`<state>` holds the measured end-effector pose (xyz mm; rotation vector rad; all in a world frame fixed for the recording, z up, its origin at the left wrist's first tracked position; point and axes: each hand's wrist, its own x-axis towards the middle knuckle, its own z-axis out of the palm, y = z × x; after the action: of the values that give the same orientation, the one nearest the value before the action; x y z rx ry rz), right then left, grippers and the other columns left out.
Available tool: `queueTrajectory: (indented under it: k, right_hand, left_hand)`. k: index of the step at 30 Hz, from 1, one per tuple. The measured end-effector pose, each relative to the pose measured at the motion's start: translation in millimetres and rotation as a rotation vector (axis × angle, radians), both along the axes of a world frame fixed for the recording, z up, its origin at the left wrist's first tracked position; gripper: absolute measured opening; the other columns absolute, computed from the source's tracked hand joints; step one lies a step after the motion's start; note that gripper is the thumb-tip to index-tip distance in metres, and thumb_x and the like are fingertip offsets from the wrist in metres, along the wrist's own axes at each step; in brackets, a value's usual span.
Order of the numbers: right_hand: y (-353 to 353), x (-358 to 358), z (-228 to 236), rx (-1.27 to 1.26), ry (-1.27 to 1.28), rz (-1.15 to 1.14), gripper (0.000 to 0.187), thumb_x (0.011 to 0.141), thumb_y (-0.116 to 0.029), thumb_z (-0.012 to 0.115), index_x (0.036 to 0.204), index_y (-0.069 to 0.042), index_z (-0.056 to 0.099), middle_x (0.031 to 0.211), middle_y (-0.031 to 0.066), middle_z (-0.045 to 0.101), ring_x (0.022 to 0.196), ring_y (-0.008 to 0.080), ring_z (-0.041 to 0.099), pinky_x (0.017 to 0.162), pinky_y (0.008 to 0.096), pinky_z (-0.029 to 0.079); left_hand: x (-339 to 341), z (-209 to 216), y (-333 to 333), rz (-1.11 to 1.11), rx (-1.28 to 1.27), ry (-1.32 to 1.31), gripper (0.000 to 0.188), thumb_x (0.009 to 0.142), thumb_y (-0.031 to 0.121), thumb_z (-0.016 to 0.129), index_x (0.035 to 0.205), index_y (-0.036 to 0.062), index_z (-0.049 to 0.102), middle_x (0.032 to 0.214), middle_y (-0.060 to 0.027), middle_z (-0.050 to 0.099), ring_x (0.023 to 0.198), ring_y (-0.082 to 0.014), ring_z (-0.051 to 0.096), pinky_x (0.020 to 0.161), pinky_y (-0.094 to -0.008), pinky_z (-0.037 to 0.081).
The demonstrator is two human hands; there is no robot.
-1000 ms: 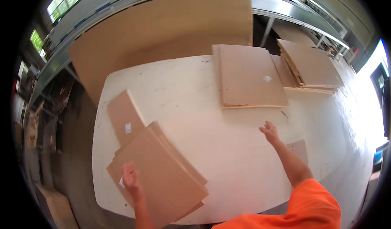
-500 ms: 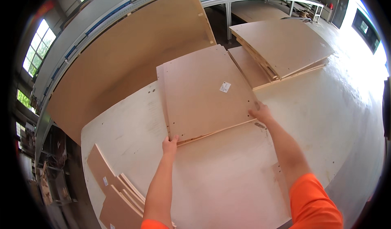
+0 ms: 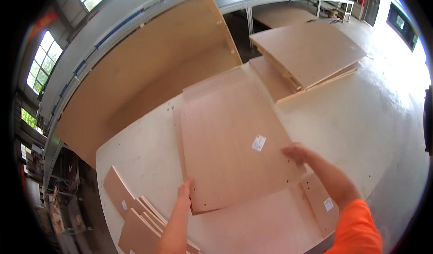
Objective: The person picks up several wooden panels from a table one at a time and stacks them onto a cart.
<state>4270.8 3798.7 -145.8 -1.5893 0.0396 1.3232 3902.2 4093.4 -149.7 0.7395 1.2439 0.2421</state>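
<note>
Probably stiff and heavy, the mid-frame panel [image 3: 225, 150] suits edge holding; my left hand [image 3: 184, 192] and right hand [image 3: 296, 153] clasp its sides.

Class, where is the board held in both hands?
In the head view, the board is near the centre, between the left hand and the right hand, below and left of the stacked panels.

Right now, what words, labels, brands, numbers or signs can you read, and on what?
None can be read.
Middle label on the held panel: too small, blurred.
Right label on the right panel: too small.
Left label on the left panel: too small.
</note>
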Motion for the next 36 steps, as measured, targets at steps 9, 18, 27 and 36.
queueTrajectory:
  k: [9, 18, 27, 36]
  right_hand:
    - [-66.6, -143.0, 114.1, -0.116, -0.204, -0.158, 0.045, 0.076, -0.028, 0.067, 0.103, 0.007, 0.058, 0.092, 0.0150, 0.063, 0.077, 0.0231, 0.063, 0.066, 0.0333, 0.051]
    - [-260.4, -387.5, 111.3, 0.053, -0.528, -0.746, 0.035, 0.071, -0.022, 0.067, 0.091, 0.005, 0.063, 0.082, 0.0077, 0.063, 0.072, 0.0137, 0.060, 0.064, 0.0292, 0.048]
    - [-410.5, -683.2, 116.9, -0.393, -0.572, -1.281, 0.042, 0.072, -0.034, 0.069, 0.090, 0.003, 0.063, 0.078, 0.0063, 0.062, 0.069, 0.0116, 0.056, 0.062, 0.0275, 0.046]
    - [-417.3, -970.5, 102.1, -0.431, -0.476, -2.268, 0.039, 0.073, -0.029, 0.070, 0.092, 0.004, 0.062, 0.081, 0.0075, 0.063, 0.071, 0.0128, 0.058, 0.064, 0.0277, 0.047]
  left_hand:
    - [-98.2, 55.2, -58.8, -0.059, 0.399, 0.206, 0.053, 0.073, 0.030, 0.074, 0.102, -0.0109, 0.057, 0.096, -0.0146, 0.062, 0.082, -0.0214, 0.059, 0.072, -0.0327, 0.047]
    - [-189.9, 131.1, -143.5, -0.381, 0.617, -0.067, 0.051, 0.072, 0.032, 0.075, 0.097, -0.0074, 0.056, 0.088, -0.0112, 0.060, 0.076, -0.0177, 0.057, 0.068, -0.0307, 0.047]
    - [-176.3, 156.5, -292.9, -1.154, 0.599, -0.275, 0.038, 0.079, 0.025, 0.066, 0.101, -0.0039, 0.056, 0.093, -0.0126, 0.059, 0.083, -0.0229, 0.056, 0.073, -0.0342, 0.045]
    - [-190.3, 150.6, -554.7, -1.926, 0.435, -0.689, 0.040, 0.077, 0.027, 0.070, 0.093, -0.0071, 0.058, 0.083, -0.0086, 0.061, 0.072, -0.0143, 0.054, 0.063, -0.0284, 0.045]
